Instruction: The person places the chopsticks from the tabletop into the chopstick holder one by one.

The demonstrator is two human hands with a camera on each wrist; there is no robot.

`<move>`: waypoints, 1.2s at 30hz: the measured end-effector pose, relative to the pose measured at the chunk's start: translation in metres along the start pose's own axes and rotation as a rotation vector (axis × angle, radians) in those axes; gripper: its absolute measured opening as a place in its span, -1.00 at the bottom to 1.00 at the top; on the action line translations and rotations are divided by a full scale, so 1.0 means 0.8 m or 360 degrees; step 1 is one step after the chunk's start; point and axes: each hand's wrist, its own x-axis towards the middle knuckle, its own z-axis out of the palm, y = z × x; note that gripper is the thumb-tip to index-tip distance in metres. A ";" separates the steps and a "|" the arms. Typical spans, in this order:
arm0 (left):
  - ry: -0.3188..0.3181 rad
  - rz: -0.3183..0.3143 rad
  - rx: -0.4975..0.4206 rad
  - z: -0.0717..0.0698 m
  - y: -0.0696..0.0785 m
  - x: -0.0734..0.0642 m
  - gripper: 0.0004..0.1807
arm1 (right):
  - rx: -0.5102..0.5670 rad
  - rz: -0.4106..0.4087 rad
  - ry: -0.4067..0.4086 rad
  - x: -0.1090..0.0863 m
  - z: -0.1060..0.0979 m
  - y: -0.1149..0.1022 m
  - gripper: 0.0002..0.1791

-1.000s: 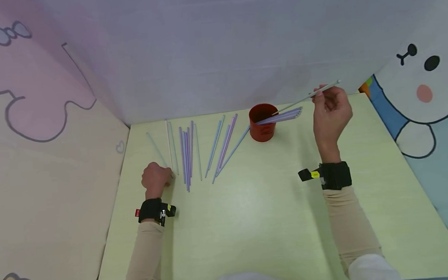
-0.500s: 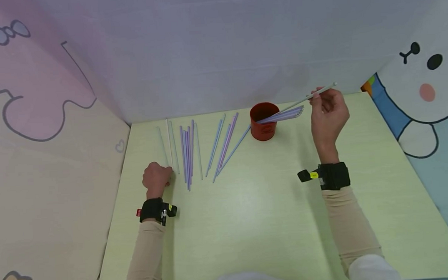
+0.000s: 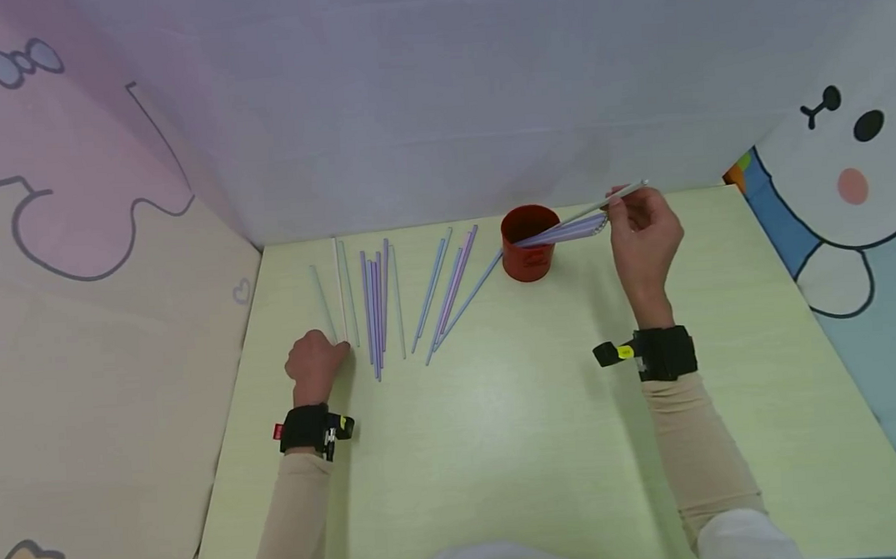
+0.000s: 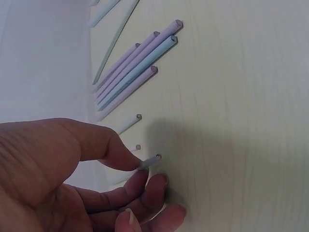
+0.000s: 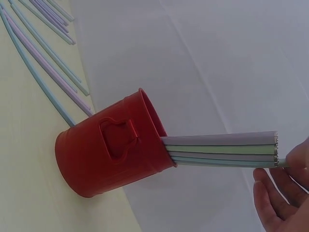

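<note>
1. Right hand [image 3: 647, 242]: the grip pinches 1 pale green stick [image 3: 593, 208] close to its upper end. The stick slants down and leftward to the mouth of the red cup [image 3: 527, 255]; its lower end cannot be made out.
2. Red cup: upright on the counter [image 3: 500, 444], near the back edge. A handle shows on its side in the right wrist view.
3. Bundle of sticks [image 5: 219, 147]: purple, green and blue, leaning in the cup, with the ends projecting over the rim beside the right fingers.
4. Left hand [image 3: 314, 364]: low over the left part of the counter, well apart from the cup. The grip pinches 1 greyish stick [image 4: 151, 161] near its end, the tip projecting past the thumb.
5. White stick [image 3: 339, 290]: on the counter, just beside the left hand.
6. Purple-and-blue cluster [image 4: 141, 57]: lying side by side, right of the white stick.
7. Lilac sticks [image 3: 459, 280]: between cluster and cup. 1 slanting blue stick [image 3: 467, 302] reaches toward the cup; contact cannot be confirmed.
8. Wrists: 2 black straps [image 3: 665, 353], 1 per arm.
</note>
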 end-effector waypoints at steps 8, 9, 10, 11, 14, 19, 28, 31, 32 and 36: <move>-0.0100 -0.0006 -0.0181 -0.004 -0.003 -0.015 -0.66 | -0.0067 0.0074 -0.0023 -0.007 0.000 0.004 -0.80; -0.0115 0.0005 -0.0219 -0.004 -0.003 -0.017 -0.67 | -0.0084 0.0082 -0.0025 -0.007 0.000 0.005 -0.79; -0.0122 0.0015 -0.0251 -0.005 -0.004 -0.019 -0.68 | -0.0090 0.0089 -0.0026 -0.008 -0.001 0.006 -0.79; -0.0129 0.0029 -0.0287 -0.005 -0.005 -0.020 -0.68 | -0.0090 0.0098 -0.0030 -0.008 -0.001 0.007 -0.78; -0.0122 0.0070 -0.0369 -0.003 -0.008 -0.025 -0.69 | -0.0082 0.0108 -0.0051 -0.009 -0.003 0.009 -0.77; -0.0045 0.0118 -0.0501 0.006 -0.012 -0.044 -0.74 | -0.0056 0.0091 -0.0072 -0.014 -0.008 0.012 -0.77; 0.0025 0.0309 -0.0775 0.027 -0.008 -0.089 -0.83 | 0.0014 0.0168 0.0004 -0.040 -0.026 0.022 -0.82; 0.0059 0.0399 -0.0775 0.035 -0.003 -0.101 -0.86 | 0.0044 0.0242 -0.0002 -0.055 -0.030 0.024 -0.82; 0.0074 0.0427 -0.0759 0.038 -0.001 -0.104 -0.88 | 0.0046 0.0255 -0.0010 -0.060 -0.031 0.024 -0.82; 0.0115 0.0568 -0.0714 0.051 0.009 -0.115 -0.92 | 0.0040 0.0280 -0.0051 -0.080 -0.033 0.027 -0.82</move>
